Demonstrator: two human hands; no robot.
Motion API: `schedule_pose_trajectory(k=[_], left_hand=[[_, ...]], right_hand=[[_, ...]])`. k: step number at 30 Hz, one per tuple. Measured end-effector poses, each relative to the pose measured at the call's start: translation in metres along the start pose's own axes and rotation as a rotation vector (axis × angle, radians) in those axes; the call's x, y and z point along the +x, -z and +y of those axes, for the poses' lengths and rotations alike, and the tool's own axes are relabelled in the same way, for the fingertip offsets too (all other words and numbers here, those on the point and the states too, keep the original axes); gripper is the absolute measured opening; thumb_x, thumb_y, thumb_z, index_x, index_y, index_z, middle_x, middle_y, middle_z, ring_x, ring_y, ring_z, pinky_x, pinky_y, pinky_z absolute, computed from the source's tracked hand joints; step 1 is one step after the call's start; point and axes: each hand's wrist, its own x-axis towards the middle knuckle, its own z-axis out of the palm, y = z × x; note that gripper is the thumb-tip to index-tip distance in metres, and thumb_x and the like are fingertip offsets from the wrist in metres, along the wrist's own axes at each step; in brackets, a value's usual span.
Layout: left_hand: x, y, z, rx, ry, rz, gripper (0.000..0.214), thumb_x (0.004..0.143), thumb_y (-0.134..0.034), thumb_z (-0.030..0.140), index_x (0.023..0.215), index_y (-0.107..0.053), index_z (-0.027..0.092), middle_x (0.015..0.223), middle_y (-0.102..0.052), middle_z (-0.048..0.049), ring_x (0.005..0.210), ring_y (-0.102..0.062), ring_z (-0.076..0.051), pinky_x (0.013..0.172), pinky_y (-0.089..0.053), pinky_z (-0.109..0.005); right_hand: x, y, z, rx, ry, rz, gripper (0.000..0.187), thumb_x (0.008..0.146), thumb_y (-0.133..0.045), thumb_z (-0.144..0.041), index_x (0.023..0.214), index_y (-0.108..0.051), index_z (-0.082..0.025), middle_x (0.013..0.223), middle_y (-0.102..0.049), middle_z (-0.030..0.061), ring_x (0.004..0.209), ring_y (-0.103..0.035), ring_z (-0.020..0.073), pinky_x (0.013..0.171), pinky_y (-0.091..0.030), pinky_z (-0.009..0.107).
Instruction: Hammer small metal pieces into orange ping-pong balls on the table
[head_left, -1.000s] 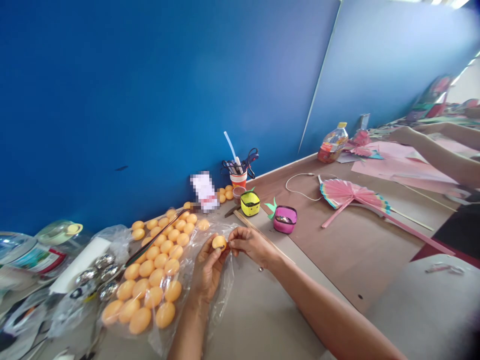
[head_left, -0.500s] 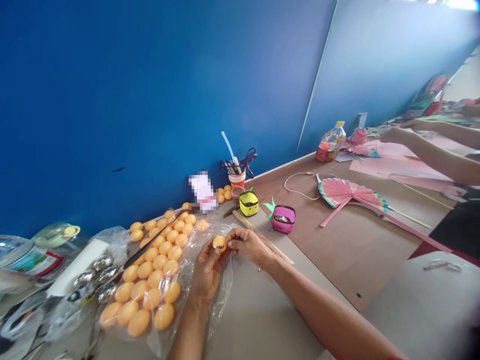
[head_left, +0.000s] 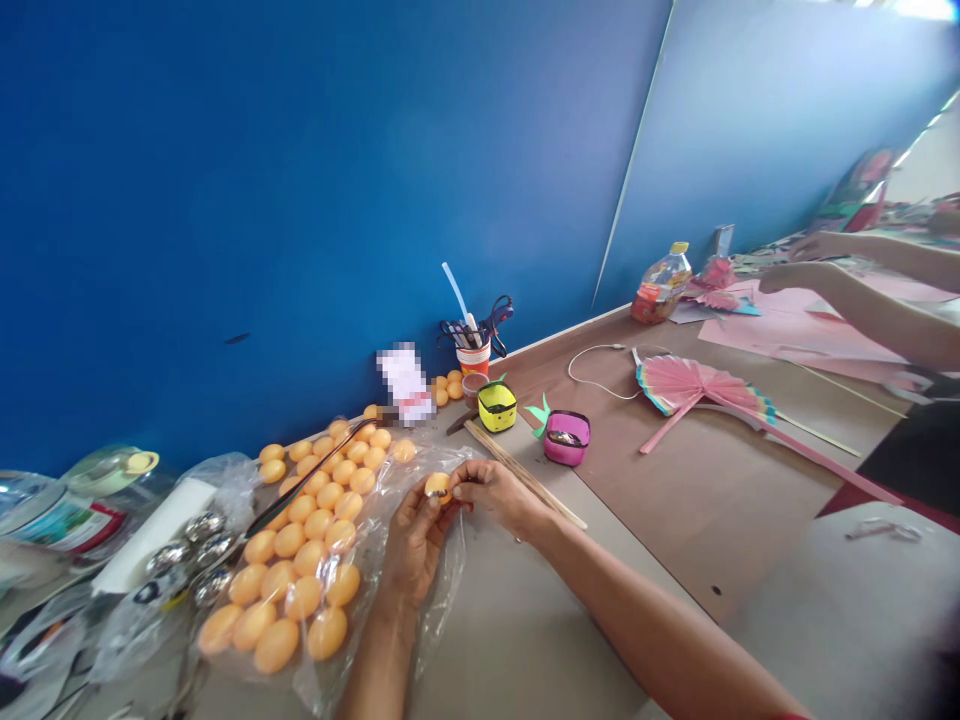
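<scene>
An orange table tennis ball [head_left: 438,485] with a dark, shiny patch at its lower edge sits between my two hands. My left hand [head_left: 414,545] grips it from the left and below, thumb in front. At the ball's right side, my right hand [head_left: 496,492] pinches with thumb and index finger; whether a small piece is also in that pinch I cannot make out. Under and beside my left hand spreads a clear plastic bag [head_left: 442,610]. Many more orange balls [head_left: 303,508] lie in and around it to the left.
Wooden sticks [head_left: 529,475], a yellow box [head_left: 498,407] and a magenta box [head_left: 567,438] stand beyond my right hand. Silvery balls [head_left: 214,547] lie at left. A cup of tools [head_left: 473,352] is by the wall. A pink paper fan [head_left: 694,385] and another person's arms [head_left: 847,290] are at right.
My hands and the ball stay in nearly the same place; the ball has tilted slightly. The other person's hands at right have shifted a little.
</scene>
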Motion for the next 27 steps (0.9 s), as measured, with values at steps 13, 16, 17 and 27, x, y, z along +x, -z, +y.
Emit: schedule_pose_trajectory(k=[13, 16, 17, 27], left_hand=[[-0.0004, 0.0006, -0.0047, 0.082, -0.051, 0.069, 0.041, 0.062, -0.088, 0.032, 0.097, -0.070, 0.019, 0.096, -0.073, -0.0030, 0.090, -0.067, -0.018, 0.089, -0.052, -0.034], [-0.0016, 0.0002, -0.0058, 0.089, -0.042, 0.100, 0.044, 0.061, -0.089, 0.031, 0.098, -0.069, 0.019, 0.097, -0.073, -0.0031, 0.090, -0.067, -0.018, 0.088, -0.052, -0.033], [-0.0018, 0.0002, -0.0063, 0.092, -0.042, 0.106, 0.045, 0.060, -0.089, 0.031, 0.099, -0.069, 0.019, 0.097, -0.073, -0.0031, 0.090, -0.067, -0.018, 0.087, -0.052, -0.033], [-0.0035, -0.0005, -0.0096, 0.117, -0.077, 0.087, 0.042, 0.064, -0.087, 0.034, 0.099, -0.069, 0.018, 0.097, -0.072, -0.0040, 0.091, -0.067, -0.019, 0.087, -0.052, -0.033]], right_hand=[[0.0002, -0.0001, 0.0013, -0.073, -0.106, 0.075, 0.005, 0.069, -0.067, -0.015, 0.070, -0.063, -0.017, 0.053, -0.056, -0.0048, 0.052, -0.049, 0.0100, 0.054, -0.038, 0.023], [0.0010, -0.0003, 0.0029, -0.057, -0.098, 0.073, 0.007, 0.068, -0.067, -0.015, 0.069, -0.061, -0.017, 0.055, -0.057, -0.0052, 0.051, -0.050, 0.0097, 0.054, -0.038, 0.023], [0.0010, -0.0003, 0.0031, -0.056, -0.096, 0.071, 0.007, 0.068, -0.067, -0.015, 0.069, -0.061, -0.017, 0.055, -0.057, -0.0053, 0.051, -0.051, 0.0097, 0.054, -0.038, 0.023], [0.0021, -0.0003, 0.0074, -0.040, -0.052, 0.062, 0.014, 0.066, -0.069, -0.022, 0.069, -0.057, -0.018, 0.055, -0.057, -0.0056, 0.050, -0.052, 0.0097, 0.053, -0.039, 0.023]])
